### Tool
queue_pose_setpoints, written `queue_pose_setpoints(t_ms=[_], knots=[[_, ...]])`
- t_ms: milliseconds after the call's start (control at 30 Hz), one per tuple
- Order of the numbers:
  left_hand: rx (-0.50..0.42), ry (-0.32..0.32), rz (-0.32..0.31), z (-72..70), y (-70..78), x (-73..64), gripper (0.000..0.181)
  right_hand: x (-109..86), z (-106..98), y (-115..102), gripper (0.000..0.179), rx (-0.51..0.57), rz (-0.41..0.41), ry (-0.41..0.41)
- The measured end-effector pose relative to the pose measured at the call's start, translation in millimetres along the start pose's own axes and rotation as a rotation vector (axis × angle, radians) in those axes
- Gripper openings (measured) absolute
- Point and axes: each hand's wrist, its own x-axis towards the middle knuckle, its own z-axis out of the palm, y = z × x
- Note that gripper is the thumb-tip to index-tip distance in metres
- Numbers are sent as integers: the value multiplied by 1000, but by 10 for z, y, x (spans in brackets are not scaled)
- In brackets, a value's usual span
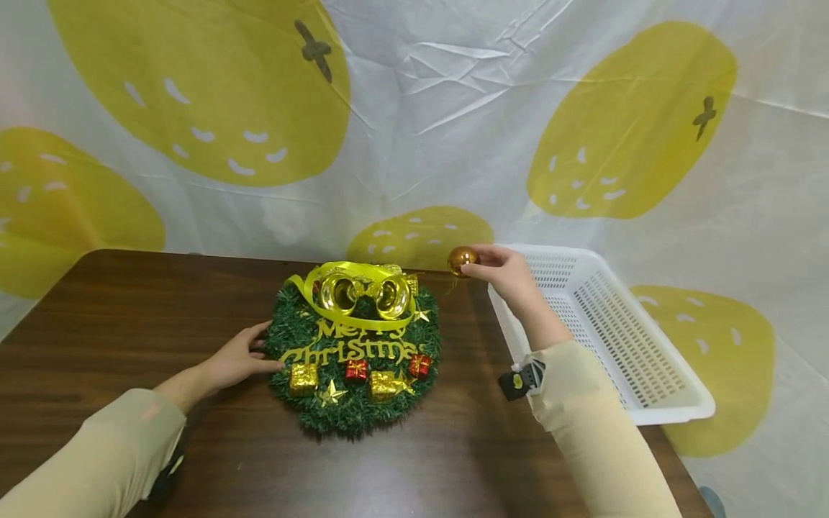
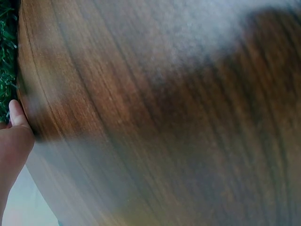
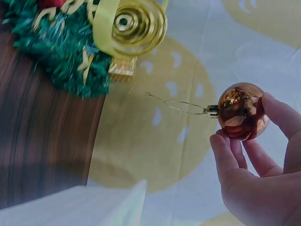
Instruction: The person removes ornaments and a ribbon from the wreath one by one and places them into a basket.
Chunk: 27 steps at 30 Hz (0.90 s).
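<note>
A green Christmas wreath (image 1: 352, 417) lies on the brown table, decorated with gold "Merry Christmas" lettering, stars, small gift boxes, yellow ribbon and two gold bells (image 1: 391, 296). My left hand (image 1: 233, 363) rests at its left edge, thumb and fingers spread and touching the greenery; the left wrist view shows only part of this hand (image 2: 14, 146). In my right hand (image 1: 512, 277), a shiny copper-coloured Christmas ball (image 1: 463, 260) is pinched between thumb and fingers, held up right of the wreath. From the ball's cap a thin gold loop (image 3: 181, 107) sticks out in the right wrist view.
A white plastic basket (image 1: 673, 414) with perforated walls stands at the table's right side, beneath and beside my right forearm. Behind the table (image 1: 214, 453) hangs a pale curtain (image 1: 440, 158) printed with large yellow fruit.
</note>
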Motion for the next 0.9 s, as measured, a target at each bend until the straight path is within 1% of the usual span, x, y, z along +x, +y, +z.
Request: queue_pose_setpoints(t_ms=[233,500,633,733,900], knots=[[-1,-3,4,9,9,-8,98,-31,-227,78,52,-37,36,14],[0,-3,10,3,11,-5,97,-88,-482,153,54,-81,17,37],[-6,-3,11,0,7,-2,98,-106,-612,215,54,-111,15,78],[-15,-5,9,3,7,-3,99,-102,-698,284,54,-114,22,101],[-13,-6,8,12,-2,-5,100,-102,-815,406,53,-76,28,120]])
